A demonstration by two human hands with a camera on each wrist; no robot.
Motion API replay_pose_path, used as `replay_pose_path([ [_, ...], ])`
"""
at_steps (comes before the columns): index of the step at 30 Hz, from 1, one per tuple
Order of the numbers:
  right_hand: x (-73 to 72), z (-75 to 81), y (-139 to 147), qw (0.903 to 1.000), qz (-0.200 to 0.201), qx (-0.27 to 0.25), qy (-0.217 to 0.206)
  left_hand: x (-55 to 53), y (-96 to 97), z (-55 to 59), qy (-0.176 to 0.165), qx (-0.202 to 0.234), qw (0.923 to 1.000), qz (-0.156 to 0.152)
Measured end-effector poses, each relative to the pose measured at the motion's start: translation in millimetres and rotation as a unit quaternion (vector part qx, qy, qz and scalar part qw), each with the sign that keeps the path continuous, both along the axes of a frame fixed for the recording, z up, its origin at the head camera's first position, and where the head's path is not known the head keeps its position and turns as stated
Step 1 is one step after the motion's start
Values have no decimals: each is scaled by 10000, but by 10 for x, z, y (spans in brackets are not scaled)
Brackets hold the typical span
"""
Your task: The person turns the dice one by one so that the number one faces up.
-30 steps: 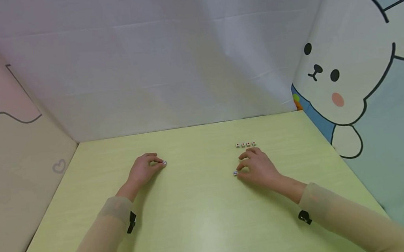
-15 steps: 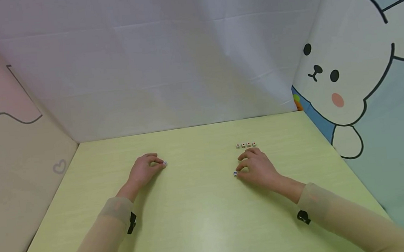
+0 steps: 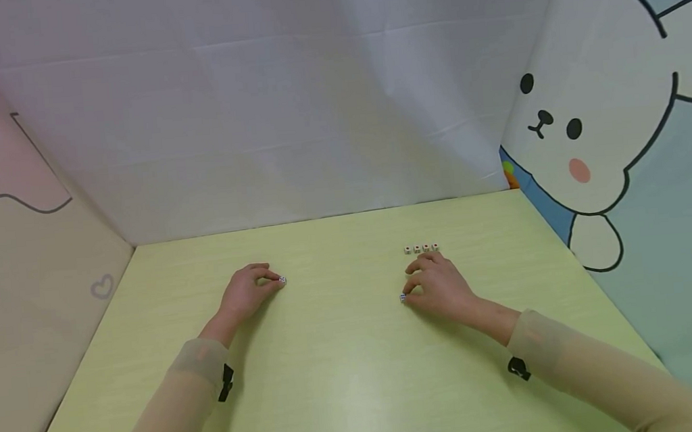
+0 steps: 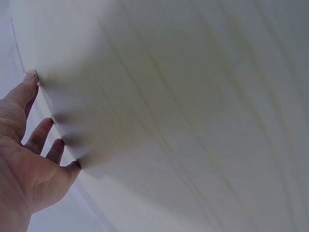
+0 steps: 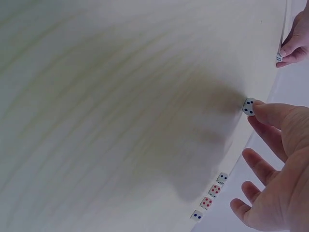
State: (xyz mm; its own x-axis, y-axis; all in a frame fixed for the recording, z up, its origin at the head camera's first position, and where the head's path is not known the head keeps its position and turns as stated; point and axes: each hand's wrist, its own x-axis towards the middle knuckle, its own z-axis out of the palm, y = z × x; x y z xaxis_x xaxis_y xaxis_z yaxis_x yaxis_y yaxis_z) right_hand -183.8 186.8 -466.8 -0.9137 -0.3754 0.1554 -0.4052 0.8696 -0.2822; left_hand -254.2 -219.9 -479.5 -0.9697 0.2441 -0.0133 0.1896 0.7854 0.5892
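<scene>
My left hand [image 3: 248,293] pinches a small white die [image 3: 282,280] between thumb and index finger, low over the left-middle of the table. To the right, my right hand [image 3: 440,288] holds another white die [image 5: 248,107] the same way; blue dots show on its face in the right wrist view. Just beyond the right hand's fingers stands a short row of several dice [image 3: 422,248], side by side with red dots on top. In the left wrist view only a sliver of the left die [image 4: 32,75] shows at the thumb tip.
The pale yellow-green table [image 3: 340,379] meets a white cloth backdrop [image 3: 290,125] at its far edge. Printed panels stand at both sides, the right one with a cartoon rabbit [image 3: 583,123]. Each sleeve cuff carries a black strap piece.
Both hands keep their grip on their dice and stay almost in place. The right hand has shifted very slightly, and the row of dice has not moved.
</scene>
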Motion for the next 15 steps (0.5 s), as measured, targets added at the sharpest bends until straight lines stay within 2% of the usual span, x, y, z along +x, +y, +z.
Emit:
replay_pose_path([
  [15, -3, -14, -21, 9995, 34, 298, 33, 2, -16, -48, 36, 24, 10000, -32],
])
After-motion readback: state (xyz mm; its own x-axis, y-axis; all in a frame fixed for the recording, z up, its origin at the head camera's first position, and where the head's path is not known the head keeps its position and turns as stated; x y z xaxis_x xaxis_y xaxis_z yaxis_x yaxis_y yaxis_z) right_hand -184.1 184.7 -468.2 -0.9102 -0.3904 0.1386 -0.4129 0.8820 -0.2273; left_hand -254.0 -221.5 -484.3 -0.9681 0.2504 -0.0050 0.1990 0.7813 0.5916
